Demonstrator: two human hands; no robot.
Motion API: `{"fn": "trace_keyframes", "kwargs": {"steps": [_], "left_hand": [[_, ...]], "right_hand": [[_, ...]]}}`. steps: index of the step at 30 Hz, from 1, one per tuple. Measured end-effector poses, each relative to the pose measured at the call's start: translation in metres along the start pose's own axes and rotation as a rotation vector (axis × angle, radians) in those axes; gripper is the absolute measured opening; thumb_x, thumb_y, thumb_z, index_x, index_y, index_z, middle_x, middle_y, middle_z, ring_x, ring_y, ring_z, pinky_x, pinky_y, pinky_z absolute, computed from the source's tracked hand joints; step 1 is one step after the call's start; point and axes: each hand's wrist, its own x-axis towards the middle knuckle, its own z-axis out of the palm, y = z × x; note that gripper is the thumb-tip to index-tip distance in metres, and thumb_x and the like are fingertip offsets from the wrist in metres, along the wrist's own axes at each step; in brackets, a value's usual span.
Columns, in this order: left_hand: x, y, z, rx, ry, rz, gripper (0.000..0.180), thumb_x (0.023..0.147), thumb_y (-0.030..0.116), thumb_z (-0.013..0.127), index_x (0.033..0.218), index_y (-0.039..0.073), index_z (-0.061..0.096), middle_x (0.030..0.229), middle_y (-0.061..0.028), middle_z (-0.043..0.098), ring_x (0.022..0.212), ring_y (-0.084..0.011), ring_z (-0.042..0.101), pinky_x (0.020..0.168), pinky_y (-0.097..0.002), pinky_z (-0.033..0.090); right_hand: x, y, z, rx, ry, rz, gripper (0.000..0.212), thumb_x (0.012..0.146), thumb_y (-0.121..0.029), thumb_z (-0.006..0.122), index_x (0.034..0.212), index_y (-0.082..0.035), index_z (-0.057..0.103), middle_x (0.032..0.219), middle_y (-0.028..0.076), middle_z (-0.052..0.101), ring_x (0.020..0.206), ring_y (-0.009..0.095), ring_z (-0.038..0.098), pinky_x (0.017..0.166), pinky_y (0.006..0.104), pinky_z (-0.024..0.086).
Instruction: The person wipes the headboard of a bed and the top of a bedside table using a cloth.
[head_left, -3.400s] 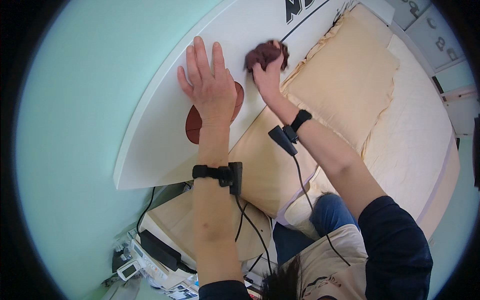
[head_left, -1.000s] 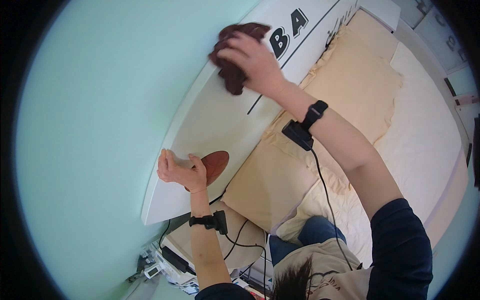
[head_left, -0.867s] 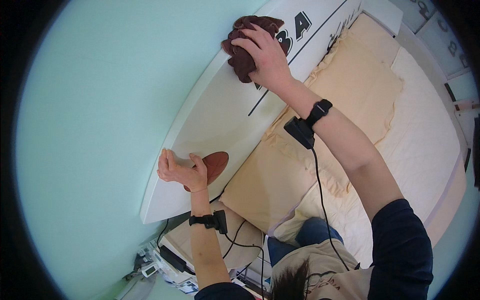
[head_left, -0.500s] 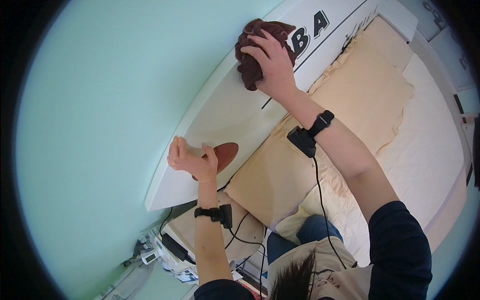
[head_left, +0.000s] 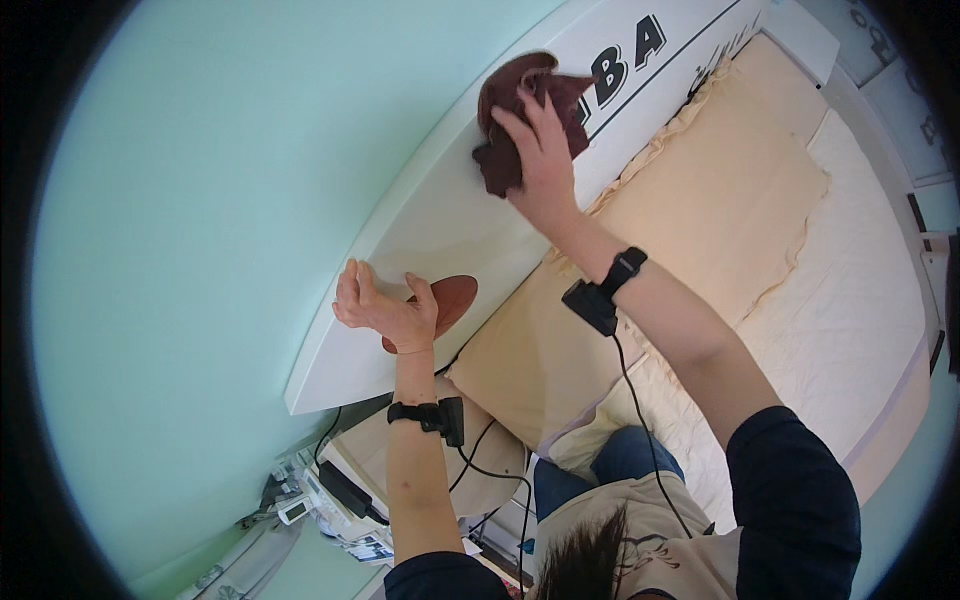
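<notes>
From my remote seat, biggest thing is the white headboard standing against the pale green wall, cream pillow right below it. The right hand presses a dark red cloth flat on the board's face, fingers spread over it, so it's wiping. The left hand curls around the board's top edge, probably for balance.
</notes>
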Motion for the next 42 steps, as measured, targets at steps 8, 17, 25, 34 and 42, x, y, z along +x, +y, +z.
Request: {"fn": "trace_keyframes", "kwargs": {"steps": [8, 17, 25, 34, 42], "left_hand": [[0.003, 0.003, 0.000, -0.008, 0.027, 0.014, 0.068, 0.071, 0.019, 0.067, 0.132, 0.001, 0.043, 0.130, -0.0181, 0.047, 0.117, -0.0359, 0.043, 0.096, -0.0494, 0.029], [-0.002, -0.001, -0.006, -0.086, -0.041, -0.112, 0.068, 0.069, 0.020, 0.065, 0.131, 0.005, 0.044, 0.130, -0.0136, 0.047, 0.119, -0.0319, 0.042, 0.098, -0.0517, 0.027], [-0.001, -0.001, -0.007, 0.014, -0.075, -0.093, 0.068, 0.070, 0.021, 0.066, 0.131, 0.003, 0.044, 0.136, -0.0156, 0.043, 0.123, -0.0347, 0.039, 0.102, -0.0540, 0.025], [0.001, 0.007, -0.016, -0.088, -0.165, -0.140, 0.067, 0.075, 0.026, 0.061, 0.135, 0.006, 0.039, 0.139, -0.0133, 0.041, 0.130, -0.0349, 0.034, 0.108, -0.0595, 0.019], [-0.001, 0.003, -0.021, -0.193, -0.205, -0.178, 0.074, 0.073, 0.032, 0.069, 0.135, 0.005, 0.038, 0.140, -0.0135, 0.039, 0.133, -0.0354, 0.032, 0.109, -0.0614, 0.016]], "right_hand": [[-0.083, -0.013, 0.022, -0.052, -0.189, -0.092, 0.081, 0.066, -0.004, 0.075, 0.139, -0.022, 0.047, 0.145, 0.013, 0.039, 0.135, 0.043, 0.036, 0.100, 0.0565, 0.038], [-0.041, -0.030, 0.020, 0.158, -0.031, -0.053, 0.093, 0.063, -0.004, 0.077, 0.145, -0.013, 0.035, 0.142, 0.016, 0.042, 0.134, 0.046, 0.036, 0.099, 0.0569, 0.036], [-0.051, -0.057, 0.020, 0.153, -0.223, -0.100, 0.091, 0.063, -0.002, 0.076, 0.145, -0.015, 0.039, 0.142, 0.013, 0.043, 0.135, 0.042, 0.038, 0.100, 0.0536, 0.038], [-0.009, -0.087, 0.009, 0.105, -0.261, -0.004, 0.104, 0.052, 0.009, 0.077, 0.145, -0.013, 0.037, 0.150, 0.012, 0.034, 0.140, 0.044, 0.028, 0.102, 0.0523, 0.039], [-0.026, -0.138, 0.018, 0.178, -0.301, 0.176, 0.099, 0.057, 0.009, 0.071, 0.146, -0.009, 0.031, 0.154, 0.020, 0.022, 0.140, 0.052, 0.020, 0.115, 0.0518, 0.028]]}}
